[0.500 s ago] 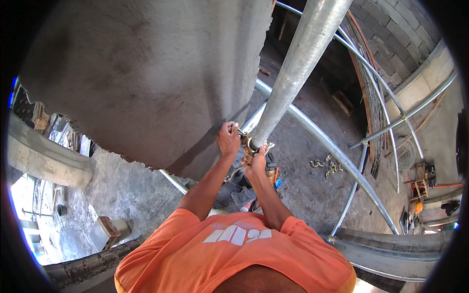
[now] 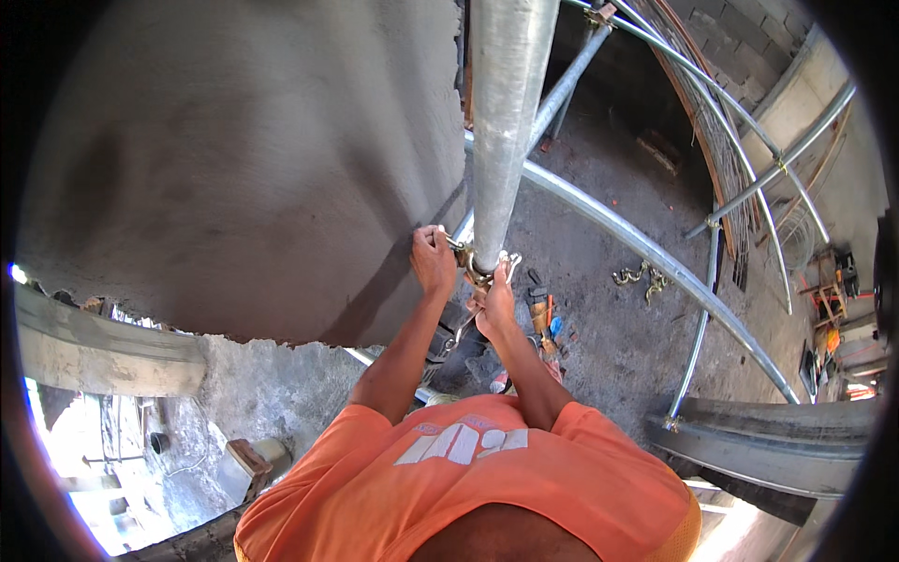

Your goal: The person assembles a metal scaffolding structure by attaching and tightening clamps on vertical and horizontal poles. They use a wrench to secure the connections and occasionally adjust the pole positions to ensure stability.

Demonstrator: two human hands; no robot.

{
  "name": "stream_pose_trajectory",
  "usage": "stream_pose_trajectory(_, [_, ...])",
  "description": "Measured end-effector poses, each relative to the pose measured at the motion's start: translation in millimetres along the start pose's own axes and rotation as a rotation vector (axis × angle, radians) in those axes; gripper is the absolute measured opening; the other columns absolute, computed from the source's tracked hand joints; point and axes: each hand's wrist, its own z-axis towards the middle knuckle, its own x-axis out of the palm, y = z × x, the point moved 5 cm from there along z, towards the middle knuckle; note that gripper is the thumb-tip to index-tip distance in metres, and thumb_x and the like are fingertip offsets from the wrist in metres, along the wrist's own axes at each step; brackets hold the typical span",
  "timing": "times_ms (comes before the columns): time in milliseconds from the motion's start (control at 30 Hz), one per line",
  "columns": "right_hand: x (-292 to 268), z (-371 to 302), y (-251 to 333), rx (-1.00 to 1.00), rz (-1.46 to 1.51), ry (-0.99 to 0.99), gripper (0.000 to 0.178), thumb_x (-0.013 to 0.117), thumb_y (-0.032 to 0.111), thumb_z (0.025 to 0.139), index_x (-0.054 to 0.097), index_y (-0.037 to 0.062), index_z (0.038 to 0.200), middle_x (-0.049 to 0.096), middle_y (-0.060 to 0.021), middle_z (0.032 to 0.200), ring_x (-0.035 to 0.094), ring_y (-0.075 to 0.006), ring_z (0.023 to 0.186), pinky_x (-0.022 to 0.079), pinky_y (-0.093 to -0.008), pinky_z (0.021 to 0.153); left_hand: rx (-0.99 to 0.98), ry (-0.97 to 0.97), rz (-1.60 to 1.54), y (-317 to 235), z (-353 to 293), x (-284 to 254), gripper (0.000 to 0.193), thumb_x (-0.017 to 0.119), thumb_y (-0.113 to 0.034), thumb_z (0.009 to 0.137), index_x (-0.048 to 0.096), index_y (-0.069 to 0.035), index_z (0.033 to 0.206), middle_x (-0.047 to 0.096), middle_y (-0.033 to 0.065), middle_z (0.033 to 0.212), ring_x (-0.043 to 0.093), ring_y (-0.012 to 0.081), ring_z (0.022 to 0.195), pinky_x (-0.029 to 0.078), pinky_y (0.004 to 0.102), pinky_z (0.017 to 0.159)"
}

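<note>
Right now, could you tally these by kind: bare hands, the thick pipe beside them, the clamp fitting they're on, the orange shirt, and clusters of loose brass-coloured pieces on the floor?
Bare hands: 2, the left hand and right hand
Thick grey pipe: 1
Clamp fitting: 1
Orange shirt: 1
Brass-coloured cluster: 1, its pieces too tangled to count
Total: 6

Orange shirt (image 2: 375,492) bears white print (image 2: 459,445); no words are legible.
</note>
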Motion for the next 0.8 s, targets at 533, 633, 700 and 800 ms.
stream_pose_trajectory(533, [9,-11,19,0.116,0.082,-0.045,0.034,0.036,0.045,0.107,0.046,0.0196,0.127,0.066,-0.0045,0.106,0.060,-0.0141,0.083,0.040,-0.0300,0.051,-0.045,0.228,-0.277,16,14,-10,0.033,0.069,-0.023,0.093,0.065,0.006,0.110,0.072,0.0122,0.097,0.067,0.0178,0.085,0.052,0.0312,0.077])
stream_pose_trajectory(633, [7,-12,20,0.049,-0.007,-0.036,0.033,0.034,0.042,0.108,0.048,0.0172,0.124,0.067,-0.0106,0.100,0.040,-0.0089,0.058,0.040,-0.0282,0.050,-0.135,0.311,-0.246,17,16,-12,0.036,0.068,-0.021,0.093,0.062,0.005,0.117,0.071,0.0158,0.105,0.067,0.0206,0.094,0.052,0.0324,0.084])
stream_pose_trajectory(700, [3,-12,20,-0.013,-0.040,-0.037,0.035,0.032,0.042,0.108,0.048,0.0170,0.127,0.069,-0.0143,0.098,0.029,-0.0058,0.047,0.041,-0.0284,0.050,-0.134,0.328,-0.337,10,11,-13,0.040,0.068,-0.020,0.091,0.060,0.003,0.123,0.069,0.0202,0.113,0.067,0.0254,0.104,0.051,0.0358,0.091])
stream_pose_trajectory(800, [0,-6,15,0.064,0.006,0.031,0.032,0.034,0.043,0.108,0.044,0.0230,0.130,0.065,-0.0053,0.106,0.060,-0.0142,0.078,0.043,-0.0309,0.053,0.255,0.246,0.104,-26,-1,-21,0.053,0.069,-0.020,0.087,0.053,0.001,0.133,0.058,0.0275,0.129,0.058,0.0347,0.121,0.045,0.0432,0.101])
